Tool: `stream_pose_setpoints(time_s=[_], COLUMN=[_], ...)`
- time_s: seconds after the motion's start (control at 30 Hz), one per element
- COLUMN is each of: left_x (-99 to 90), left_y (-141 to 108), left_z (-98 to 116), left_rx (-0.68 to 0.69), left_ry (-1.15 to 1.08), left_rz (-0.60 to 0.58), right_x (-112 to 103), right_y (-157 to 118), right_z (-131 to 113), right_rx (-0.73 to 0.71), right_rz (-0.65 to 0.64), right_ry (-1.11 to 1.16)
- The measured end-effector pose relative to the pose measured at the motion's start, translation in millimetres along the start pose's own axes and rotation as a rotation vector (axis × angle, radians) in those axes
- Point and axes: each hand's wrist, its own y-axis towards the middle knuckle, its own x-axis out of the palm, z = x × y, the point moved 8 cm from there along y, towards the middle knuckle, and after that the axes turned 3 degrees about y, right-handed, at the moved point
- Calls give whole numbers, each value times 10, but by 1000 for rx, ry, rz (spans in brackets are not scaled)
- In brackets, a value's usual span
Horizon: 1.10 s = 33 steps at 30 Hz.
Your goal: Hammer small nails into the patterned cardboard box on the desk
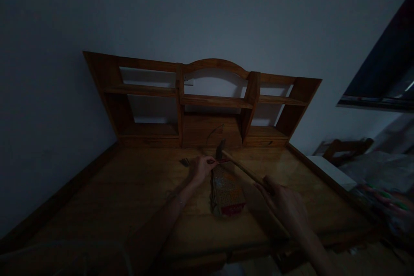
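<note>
My right hand (281,200) is wrapped round the wooden handle of a hammer (244,169). Its dark head is over the far end of a speckled, brick-like block (228,189) with a red near end, which lies on the wooden desk (136,198). At that far end my left hand (202,168) has its thumb and fingers pinched together, close beside the hammer head. Whatever is between those fingertips is too small and dark to name. Left of this hand lie several small dark pieces (184,162).
A wooden shelf unit (215,102) stands along the back of the desk, against the wall. Raised wooden edges run down both sides of the desk. To the right are a white surface (331,172), a wooden chair back (349,148) and plastic-covered items (381,170). The light is dim.
</note>
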Motion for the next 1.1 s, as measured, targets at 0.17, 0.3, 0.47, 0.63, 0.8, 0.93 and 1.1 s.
stream_pose_setpoints(time_s=[0.17,0.3,0.47,0.63,0.8,0.93,1.1], left_x=[27,23,-7,-20,-114,-317,-348], left_y=[1,-1,-7,-19,-36,-129,-241], left_z=[-7,-17,34,63,191,575,856], left_rx=[-19,-10,14,-22,35,270,440], left_ry=[-19,-45,-15,6,10,98,222], left_rz=[-8,-17,-21,-28,1,123,127], right_x=[-137,-161,-58,-32,116,447,763], right_y=[6,33,14,-45,-137,-296,-439], right_z=[45,-10,-85,59,238,379,470], right_rx=[72,49,10,141,289,535,725], right_rz=[66,84,37,62,114,56,11], right_ry=[45,54,97,352,903,1249,1457])
